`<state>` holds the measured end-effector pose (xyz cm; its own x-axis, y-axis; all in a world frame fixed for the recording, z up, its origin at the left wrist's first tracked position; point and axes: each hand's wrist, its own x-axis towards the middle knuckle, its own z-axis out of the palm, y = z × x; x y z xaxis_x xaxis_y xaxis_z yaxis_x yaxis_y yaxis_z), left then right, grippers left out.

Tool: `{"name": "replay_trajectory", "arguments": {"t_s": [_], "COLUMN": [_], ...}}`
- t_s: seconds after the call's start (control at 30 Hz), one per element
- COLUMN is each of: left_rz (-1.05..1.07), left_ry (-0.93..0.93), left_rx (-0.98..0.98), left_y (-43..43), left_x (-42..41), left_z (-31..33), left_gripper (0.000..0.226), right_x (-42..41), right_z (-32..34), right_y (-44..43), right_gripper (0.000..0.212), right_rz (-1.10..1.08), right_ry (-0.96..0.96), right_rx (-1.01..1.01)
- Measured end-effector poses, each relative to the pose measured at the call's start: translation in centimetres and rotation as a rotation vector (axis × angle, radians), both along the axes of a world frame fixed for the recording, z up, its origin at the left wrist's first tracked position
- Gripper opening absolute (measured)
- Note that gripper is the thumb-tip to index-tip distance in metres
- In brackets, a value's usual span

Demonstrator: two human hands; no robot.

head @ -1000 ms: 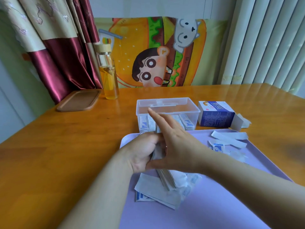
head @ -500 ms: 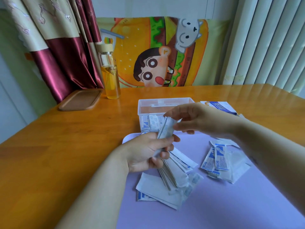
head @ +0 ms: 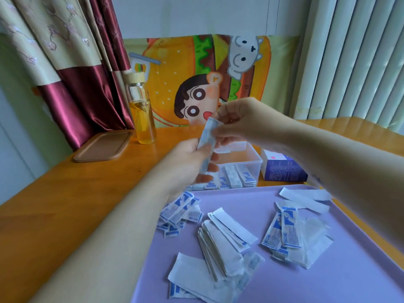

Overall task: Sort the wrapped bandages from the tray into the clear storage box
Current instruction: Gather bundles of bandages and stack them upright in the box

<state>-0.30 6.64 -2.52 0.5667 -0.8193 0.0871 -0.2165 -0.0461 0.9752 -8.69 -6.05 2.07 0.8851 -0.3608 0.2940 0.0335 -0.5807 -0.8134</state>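
My left hand (head: 189, 162) grips the lower part of a small stack of wrapped bandages (head: 207, 138), held upright above the near left corner of the clear storage box (head: 251, 159). My right hand (head: 242, 121) pinches the stack's top end. Several wrapped bandages stand on edge inside the box. The lilac tray (head: 328, 281) in front holds more bandages in loose piles: one at its back left (head: 179, 212), one in the middle (head: 223, 241), one on the right (head: 290, 235).
A blue and white carton (head: 282, 169) lies right of the box. A glass bottle of yellow liquid (head: 143, 112) and a brown lid (head: 102, 145) stand at the table's back left. A cartoon cushion leans against the wall behind.
Both hands have risen from the tray with the bandage stack, now held above the box's near corner. The view has dropped lower, closer to the tray.
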Motion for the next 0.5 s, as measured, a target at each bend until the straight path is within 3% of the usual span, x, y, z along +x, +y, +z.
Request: {"name": "replay_trajectory", "arguments": {"t_s": [0.1, 0.27, 0.37, 0.5], "left_rz": [0.015, -0.004, -0.026, -0.067], "left_ry": [-0.113, -0.281, -0.21, -0.039], "left_rx": [0.058, 0.389, 0.462, 0.478], "left_y": [-2.8, -7.7, -9.7, -11.4], "left_x": [1.0, 3.2, 4.0, 4.7], "left_z": [1.6, 1.3, 0.6, -0.5], "left_gripper": [0.023, 0.026, 0.018, 0.026], "right_x": [1.5, 4.2, 5.5, 6.6], "right_z": [0.7, -0.5, -1.9, -3.4], "right_y": [-1.9, -5.8, -7.4, -8.7], "right_gripper": [0.014, 0.019, 0.025, 0.02], "right_rz": [-0.079, -0.274, -0.252, -0.211], "right_ry": [-0.011, 0.238, 0.473, 0.598], "right_rx": [0.051, -0.446, -0.549, -0.554]}}
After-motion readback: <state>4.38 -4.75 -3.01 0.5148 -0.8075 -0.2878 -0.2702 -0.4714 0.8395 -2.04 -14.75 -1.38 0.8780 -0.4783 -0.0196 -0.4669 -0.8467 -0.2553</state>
